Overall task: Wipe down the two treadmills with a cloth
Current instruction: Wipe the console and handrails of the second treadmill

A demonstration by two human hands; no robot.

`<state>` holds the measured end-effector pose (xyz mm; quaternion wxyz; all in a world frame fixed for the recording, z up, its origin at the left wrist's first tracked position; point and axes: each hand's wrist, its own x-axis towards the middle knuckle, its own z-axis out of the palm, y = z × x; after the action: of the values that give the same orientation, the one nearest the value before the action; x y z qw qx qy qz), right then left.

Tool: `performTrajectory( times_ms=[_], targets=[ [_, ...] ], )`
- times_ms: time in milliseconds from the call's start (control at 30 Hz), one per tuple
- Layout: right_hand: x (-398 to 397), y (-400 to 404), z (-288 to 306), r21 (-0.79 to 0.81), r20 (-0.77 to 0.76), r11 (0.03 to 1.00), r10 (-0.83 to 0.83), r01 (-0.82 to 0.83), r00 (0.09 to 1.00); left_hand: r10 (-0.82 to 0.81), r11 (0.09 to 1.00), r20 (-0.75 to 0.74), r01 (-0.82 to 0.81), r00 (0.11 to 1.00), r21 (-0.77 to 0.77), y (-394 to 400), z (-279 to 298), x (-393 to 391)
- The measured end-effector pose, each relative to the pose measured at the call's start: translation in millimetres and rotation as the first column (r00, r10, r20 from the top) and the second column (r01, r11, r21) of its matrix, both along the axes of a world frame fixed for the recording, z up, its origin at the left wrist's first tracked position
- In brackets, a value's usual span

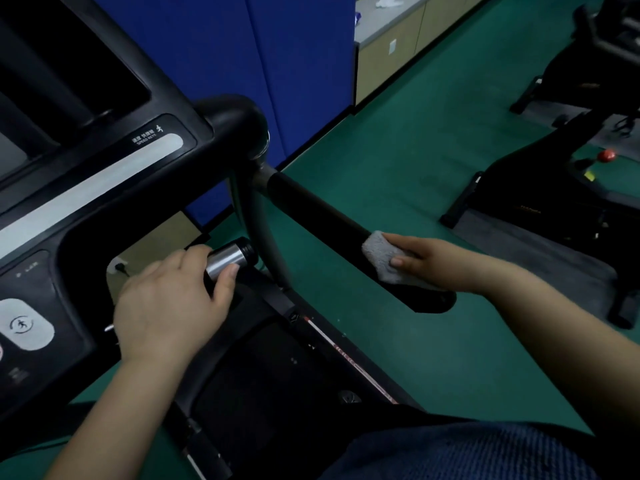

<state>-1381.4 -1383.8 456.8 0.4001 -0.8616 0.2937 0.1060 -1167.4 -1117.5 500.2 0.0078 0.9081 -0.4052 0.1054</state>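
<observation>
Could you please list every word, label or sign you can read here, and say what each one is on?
"SPEED KEYS": on the treadmill console, under small characters too blurred to read, beside a runner icon.
Faint lettering on the console's lower left panel: too blurred to read.
Markings on the red-striped side rail: too small to read.

Grey cloth (381, 261) looking soft and nubbly, handrail (318, 209) showing matt black foam, sensor bar (228, 259) gleaming as brushed metal, console (104, 188) appearing smooth black plastic.
</observation>
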Motion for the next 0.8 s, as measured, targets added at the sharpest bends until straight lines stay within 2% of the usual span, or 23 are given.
performTrajectory(
  times_ms=[133, 367, 633, 800],
  targets=[
    [16.6, 4.7, -5.3, -0.056, 0.040, 0.998, -0.032, 0.034, 0.999, -0.018, 1.000, 0.043, 0.018, 0.999, -0.005, 2.6, -1.7, 1.5],
    [-40.5, 37.1, -9.7, -0.275, 0.041, 0.958, -0.070, 0.078, 0.997, -0.033, 0.997, 0.099, 0.039, 0.995, -0.060, 7.4, -5.8, 4.7],
    [-19.9, 49.8, -7.1, -0.500, -0.058, 0.866, -0.027, -0.006, 0.998, -0.039, 0.995, 0.132, 0.051, 0.990, -0.086, 4.8, -9.4, 4.9],
    [7.4, 50.3, -7.3, -0.550, -0.080, 0.834, 0.012, -0.054, 0.997, -0.021, 0.995, 0.130, 0.033, 0.991, -0.091, -0.4, -9.4, 4.5]
  ],
)
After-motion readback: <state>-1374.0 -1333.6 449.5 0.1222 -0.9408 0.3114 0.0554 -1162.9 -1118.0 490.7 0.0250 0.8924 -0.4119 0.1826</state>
